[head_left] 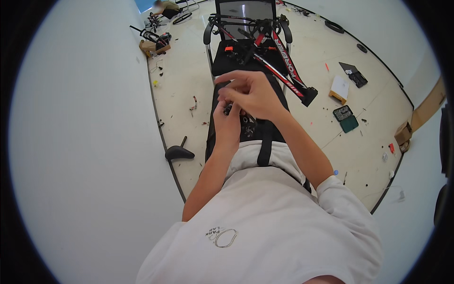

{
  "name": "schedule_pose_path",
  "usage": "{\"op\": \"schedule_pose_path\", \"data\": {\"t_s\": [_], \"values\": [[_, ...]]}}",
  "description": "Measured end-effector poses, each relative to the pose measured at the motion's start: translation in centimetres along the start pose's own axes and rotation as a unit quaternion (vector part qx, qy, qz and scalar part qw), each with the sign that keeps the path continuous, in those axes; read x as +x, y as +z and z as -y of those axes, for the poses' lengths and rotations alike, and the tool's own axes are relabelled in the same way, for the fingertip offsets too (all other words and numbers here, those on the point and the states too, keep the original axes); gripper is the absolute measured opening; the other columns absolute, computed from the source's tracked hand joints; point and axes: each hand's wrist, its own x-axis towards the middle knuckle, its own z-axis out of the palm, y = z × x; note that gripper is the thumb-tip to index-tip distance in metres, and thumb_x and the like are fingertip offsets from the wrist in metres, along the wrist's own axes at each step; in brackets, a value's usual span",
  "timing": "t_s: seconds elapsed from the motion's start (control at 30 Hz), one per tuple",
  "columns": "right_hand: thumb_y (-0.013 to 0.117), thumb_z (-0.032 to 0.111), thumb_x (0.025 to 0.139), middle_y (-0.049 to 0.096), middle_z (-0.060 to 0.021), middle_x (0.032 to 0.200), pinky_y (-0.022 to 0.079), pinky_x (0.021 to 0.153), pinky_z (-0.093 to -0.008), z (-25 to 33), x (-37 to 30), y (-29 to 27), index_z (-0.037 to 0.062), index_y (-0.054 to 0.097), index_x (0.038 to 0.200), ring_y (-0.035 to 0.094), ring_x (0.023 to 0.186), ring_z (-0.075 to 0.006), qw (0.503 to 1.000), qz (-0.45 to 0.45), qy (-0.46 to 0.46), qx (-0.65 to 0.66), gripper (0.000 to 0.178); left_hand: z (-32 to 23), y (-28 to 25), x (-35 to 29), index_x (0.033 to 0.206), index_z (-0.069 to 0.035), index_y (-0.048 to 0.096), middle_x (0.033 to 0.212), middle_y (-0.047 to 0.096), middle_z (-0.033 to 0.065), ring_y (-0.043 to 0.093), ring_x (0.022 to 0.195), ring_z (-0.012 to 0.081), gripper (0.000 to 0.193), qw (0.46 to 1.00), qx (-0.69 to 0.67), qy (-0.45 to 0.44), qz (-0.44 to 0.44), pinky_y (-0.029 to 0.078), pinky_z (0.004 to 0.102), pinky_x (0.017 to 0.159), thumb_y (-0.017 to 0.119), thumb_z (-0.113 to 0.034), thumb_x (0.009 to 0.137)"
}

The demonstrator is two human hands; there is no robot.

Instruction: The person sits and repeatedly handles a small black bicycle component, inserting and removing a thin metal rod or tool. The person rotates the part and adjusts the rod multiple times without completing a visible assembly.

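My two hands meet over a black surface in front of my waist. My left hand (pixel 227 124) is closed around a small dark part (pixel 228 110), whose kind I cannot make out. My right hand (pixel 257 94) arches over it from the right, thumb and fingers bent together at the left fingertips. Whatever lies between those fingers is hidden. Just beyond my hands, a red, black and white bicycle frame (pixel 286 61) rests across a black office chair (pixel 220 61). Several small dark and metal parts (pixel 248 128) lie on the black surface beside my left wrist.
A bicycle saddle (pixel 179 152) lies on the floor at left. To the right are a green case of small parts (pixel 347 119), a white and yellow box (pixel 339 90) and a black tool case (pixel 355 75). Another person (pixel 166 9) crouches at the far left near bicycle parts.
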Motion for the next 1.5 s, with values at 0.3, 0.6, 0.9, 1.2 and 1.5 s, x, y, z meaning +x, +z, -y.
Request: {"op": "schedule_pose_path", "data": {"t_s": [0.3,0.6,0.9,1.2,1.5], "values": [[0.072,0.004,0.077,0.066,-0.0022,0.073,0.048,0.054,-0.0275,4.2,-5.2,1.4,0.0081,0.069,0.088,0.060,0.057,-0.0201,0.926,0.239,-0.219,-0.196,0.012,0.4,-2.8,2.7,0.089,-0.006,0.050,0.068,0.051,0.0004,0.054,0.063,0.0146,0.022,0.980,-0.145,-0.128,-0.036,0.049,0.0310,0.061,0.062,-0.022,0.095],[0.070,-0.009,0.077,0.073,-0.0144,0.091,0.058,0.067,-0.0274,3.7,-7.1,-3.5,-0.0041,0.071,0.084,0.071,0.078,-0.0170,0.987,0.152,-0.041,-0.026,0.009,-2.4,-4.9,3.5,0.080,-0.010,0.048,0.063,0.045,-0.0036,0.048,0.058,0.0104,0.020,0.916,-0.322,-0.213,0.110,0.043,0.0277,0.060,0.056,-0.016,0.097],[0.068,0.007,0.087,0.070,-0.0118,0.084,0.052,0.056,-0.0232,-0.7,-0.6,-4.1,-0.0050,0.067,0.094,0.063,0.062,-0.0110,0.990,0.020,0.101,0.092,0.014,-1.2,-2.3,1.3,0.090,-0.009,0.052,0.065,0.043,-0.0013,0.049,0.058,0.0136,0.014,0.940,-0.153,-0.203,0.227,0.044,0.0313,0.059,0.056,-0.020,0.097],[0.068,0.012,0.089,0.068,-0.0087,0.077,0.050,0.055,-0.0237,-1.3,0.3,-3.4,-0.0061,0.068,0.097,0.061,0.060,-0.0101,0.995,0.009,0.069,0.070,0.020,-2.8,-2.3,1.1,0.088,-0.008,0.051,0.066,0.044,-0.0015,0.050,0.060,0.0142,0.014,0.972,-0.114,-0.133,0.154,0.044,0.0311,0.062,0.057,-0.018,0.096],[0.069,0.010,0.088,0.068,-0.0105,0.074,0.055,0.057,-0.0252,-2.7,-6.5,-1.3,-0.0075,0.068,0.092,0.066,0.062,-0.0135,0.985,-0.043,0.144,0.088,0.018,-1.1,-7.4,5.0,0.084,-0.010,0.047,0.070,0.051,0.0003,0.054,0.068,0.0149,0.021,0.968,-0.224,-0.036,-0.106,0.049,0.0317,0.066,0.061,-0.020,0.096]]}}
